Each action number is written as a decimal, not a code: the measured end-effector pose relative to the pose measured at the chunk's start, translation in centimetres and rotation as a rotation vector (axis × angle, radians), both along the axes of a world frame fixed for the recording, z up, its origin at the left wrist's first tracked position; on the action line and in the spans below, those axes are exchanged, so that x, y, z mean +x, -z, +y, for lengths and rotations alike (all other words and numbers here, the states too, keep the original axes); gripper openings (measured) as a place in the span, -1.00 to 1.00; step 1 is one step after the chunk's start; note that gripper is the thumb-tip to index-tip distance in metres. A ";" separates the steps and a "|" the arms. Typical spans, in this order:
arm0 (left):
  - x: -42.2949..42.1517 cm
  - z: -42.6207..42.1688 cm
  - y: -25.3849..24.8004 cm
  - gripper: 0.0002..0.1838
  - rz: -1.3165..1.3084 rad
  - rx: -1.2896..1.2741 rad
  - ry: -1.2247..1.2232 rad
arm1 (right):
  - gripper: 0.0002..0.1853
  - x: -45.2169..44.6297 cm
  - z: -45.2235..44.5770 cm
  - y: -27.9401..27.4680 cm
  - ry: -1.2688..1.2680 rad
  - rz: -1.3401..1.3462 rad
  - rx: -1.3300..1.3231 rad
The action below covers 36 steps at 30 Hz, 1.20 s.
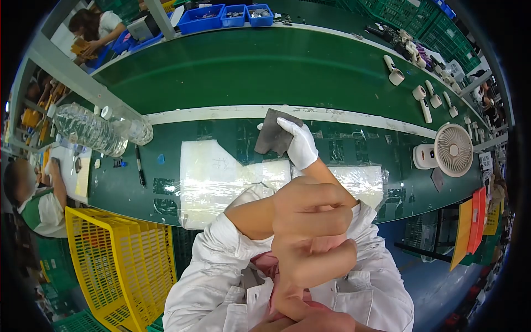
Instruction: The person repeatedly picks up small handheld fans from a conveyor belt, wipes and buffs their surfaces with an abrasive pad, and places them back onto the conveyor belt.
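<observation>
My right hand (300, 145), in a white glove, grips a dark grey flat piece (275, 133) with a notched lower edge, above the bench. My left hand (312, 224), bare, is raised very close to the camera with its fingers curled in; I see nothing held in it. It hides part of my right forearm and chest. White foam sheets (207, 174) under clear plastic lie below my hands. More bare skin shows at the bottom edge; I cannot tell what it belongs to.
Water bottles (91, 133) and a black pen (139, 166) are at the left. A small fan (453, 148) stands right. Beyond the white rail, handheld white devices (394, 71) lie on the green belt (232, 69). A yellow crate (119, 260) is lower left. Other people sit farther left.
</observation>
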State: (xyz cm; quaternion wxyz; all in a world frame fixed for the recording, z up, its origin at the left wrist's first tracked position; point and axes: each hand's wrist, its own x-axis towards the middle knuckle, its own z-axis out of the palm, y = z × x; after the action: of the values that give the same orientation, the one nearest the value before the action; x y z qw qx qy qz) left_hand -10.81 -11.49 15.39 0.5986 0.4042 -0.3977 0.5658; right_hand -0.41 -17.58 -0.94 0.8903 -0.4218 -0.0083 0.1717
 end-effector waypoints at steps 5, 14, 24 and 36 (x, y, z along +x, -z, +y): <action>0.5 -1.0 0.0 -0.71 -0.163 -0.164 -0.136 | -0.58 0.1 -0.1 0.2 -0.005 -0.013 -0.003; 0.6 -0.3 -0.2 -0.74 -0.158 -0.044 -0.051 | -0.57 0.1 -0.3 0.4 -0.022 -0.013 -0.058; -1.3 0.3 -0.4 -0.64 0.051 0.036 -0.193 | -0.57 0.2 -0.3 0.4 -0.038 -0.020 -0.075; -2.0 2.1 -2.1 -0.82 0.053 0.129 -0.110 | -0.57 0.3 -0.5 1.0 -0.041 -0.052 -0.113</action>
State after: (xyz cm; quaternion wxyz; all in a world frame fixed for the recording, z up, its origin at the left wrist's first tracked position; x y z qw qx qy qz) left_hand -12.80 -9.43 17.50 0.5495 0.4780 -0.3946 0.5602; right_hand -0.06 -18.04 -1.97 0.8607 -0.4756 -0.0302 0.1790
